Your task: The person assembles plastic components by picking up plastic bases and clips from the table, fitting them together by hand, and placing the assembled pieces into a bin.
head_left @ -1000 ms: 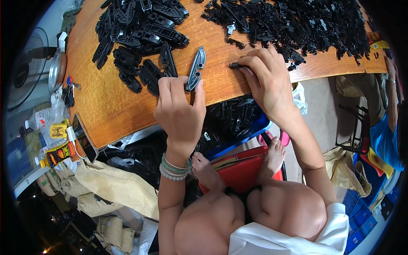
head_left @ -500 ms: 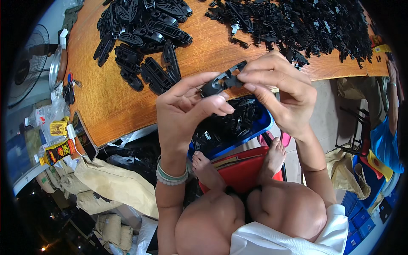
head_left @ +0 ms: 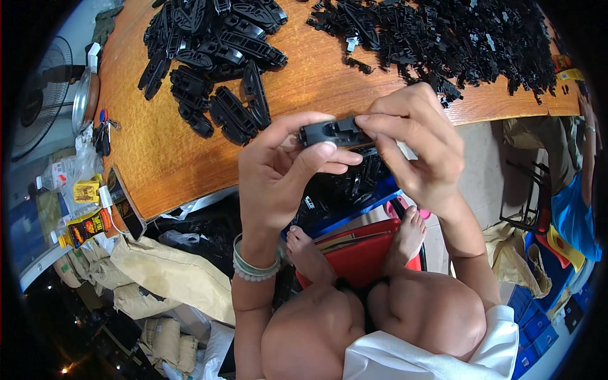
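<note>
Between my two hands, above the table's front edge, is a black plastic part (head_left: 327,133), long and narrow with a hollow body. My left hand (head_left: 282,161) grips its left end between thumb and forefinger, the other fingers curled below. My right hand (head_left: 418,136) pinches its right end with thumb and fingertips. Whether a second small piece sits under the right fingertips I cannot tell. Beyond my left hand lies a pile of long black plastic housings (head_left: 215,38) on the wooden table (head_left: 139,145). A heap of small black plastic pieces (head_left: 456,38) covers the table's far right.
Below my hands a blue bin (head_left: 342,218) holds more black parts, with a red stool (head_left: 351,253) nearer me. At the left are a fan (head_left: 44,95), keys (head_left: 104,130) and a snack packet (head_left: 88,226). Another person's arm (head_left: 589,145) shows at the far right.
The black part has turned from slanting up rightward to nearly level. My right hand has come down slightly with its end, still pinching; my left hand keeps its grip.
</note>
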### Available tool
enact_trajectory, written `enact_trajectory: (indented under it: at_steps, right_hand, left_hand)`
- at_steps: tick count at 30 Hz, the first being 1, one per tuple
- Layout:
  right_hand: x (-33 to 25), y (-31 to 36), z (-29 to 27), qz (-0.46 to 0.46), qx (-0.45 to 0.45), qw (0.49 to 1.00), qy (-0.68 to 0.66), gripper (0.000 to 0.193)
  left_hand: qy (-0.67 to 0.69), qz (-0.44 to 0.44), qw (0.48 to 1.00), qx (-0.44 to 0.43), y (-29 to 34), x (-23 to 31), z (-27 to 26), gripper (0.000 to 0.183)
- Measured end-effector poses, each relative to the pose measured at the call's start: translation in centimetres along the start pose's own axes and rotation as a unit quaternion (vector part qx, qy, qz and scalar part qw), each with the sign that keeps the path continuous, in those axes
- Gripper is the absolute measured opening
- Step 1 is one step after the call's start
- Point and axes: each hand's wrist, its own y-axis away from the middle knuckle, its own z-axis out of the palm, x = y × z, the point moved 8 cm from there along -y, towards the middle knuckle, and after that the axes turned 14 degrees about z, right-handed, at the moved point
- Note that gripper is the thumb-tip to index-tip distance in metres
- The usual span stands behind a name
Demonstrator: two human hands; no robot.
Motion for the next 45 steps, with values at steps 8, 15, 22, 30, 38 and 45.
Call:
enact_trajectory:
  at_steps: [8, 15, 22, 30, 38, 45]
  right_hand:
    - [1.1, 0.2, 1.0, 0.079, -0.052, 0.992, -0.081, 0.024]
    - [2.7, 1.9, 2.0, 0.242, -0.155, 0.942, -0.171, 0.016]
    - [3.0, 1.6, 2.0, 0.175, -0.125, 0.975, -0.054, 0.01]
    - [4.1, -1.6, 2.7, 0.037, 0.061, 0.945, 0.32, 0.022]
    - [4.1, -0.6, 0.7, 0.095, 0.059, 0.993, 0.039, 0.016]
    - [4.3, 1.2, 2.4, 0.34, -0.057, 0.907, -0.243, 0.009]
  left_hand:
    - [-0.101, 0.13, 0.986, 0.023, 0.3, 1.6, -0.4, 0.024]
    - [-0.086, 0.047, 0.995, -0.02, 0.8, 0.4, -0.4, 0.018]
    - [-0.677, 0.198, 0.704, 0.082, -2.1, 3.7, -4.9, 0.017]
    - [-0.627, 0.319, 0.71, -0.039, -1.3, 0.9, -0.5, 0.023]
    - [-0.593, 0.302, 0.747, -0.003, -0.9, 1.8, -0.6, 0.028]
    - [-0.236, 0.12, 0.963, 0.056, -0.7, -0.3, -0.8, 0.027]
